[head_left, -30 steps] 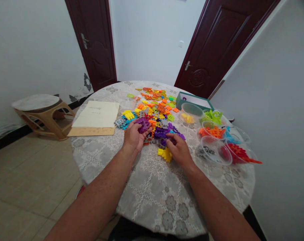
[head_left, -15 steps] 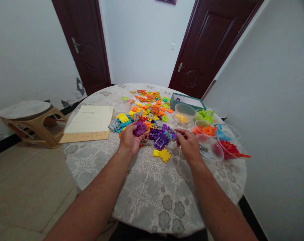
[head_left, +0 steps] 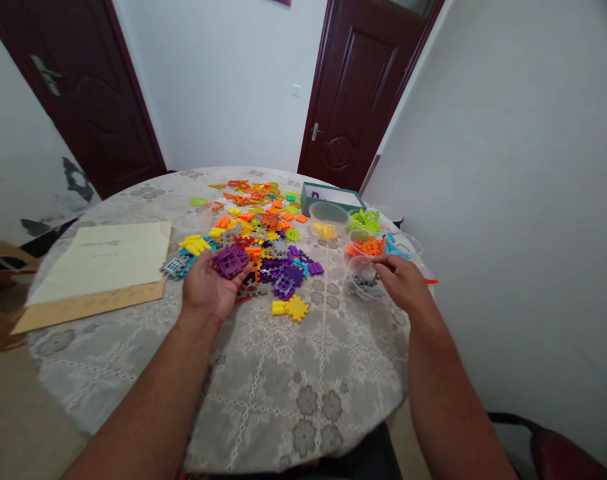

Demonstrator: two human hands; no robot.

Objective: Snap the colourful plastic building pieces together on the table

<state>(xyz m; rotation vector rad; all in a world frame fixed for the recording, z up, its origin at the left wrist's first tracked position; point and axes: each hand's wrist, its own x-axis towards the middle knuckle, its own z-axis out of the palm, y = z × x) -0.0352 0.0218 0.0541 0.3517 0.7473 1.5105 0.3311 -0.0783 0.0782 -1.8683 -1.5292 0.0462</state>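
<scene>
My left hand [head_left: 207,290] is palm up, its fingers curled around purple interlocking plastic pieces [head_left: 231,262], one with a lattice window. My right hand [head_left: 401,283] is over the right edge of a small clear bowl [head_left: 352,285] that contains grey pieces [head_left: 367,281]. Its thumb and fingers are pinched together, and whatever lies between them is too small to make out. Beyond my left hand spreads a mixed heap of coloured pieces [head_left: 271,220]. A yellow toothed piece [head_left: 298,308] lies on the tablecloth between my hands.
Beyond the grey bowl stands a bowl of orange pieces [head_left: 367,247]. Farther back are green pieces [head_left: 365,220], a clear tub [head_left: 329,212] with yellow ones, and a dark green box [head_left: 309,193]. Paper sheets [head_left: 103,250] lie at left on the round table [head_left: 263,373].
My right hand has moved right, from beside the heap to the bowl of grey pieces. My left hand keeps the purple pieces. The camera view has turned to the right.
</scene>
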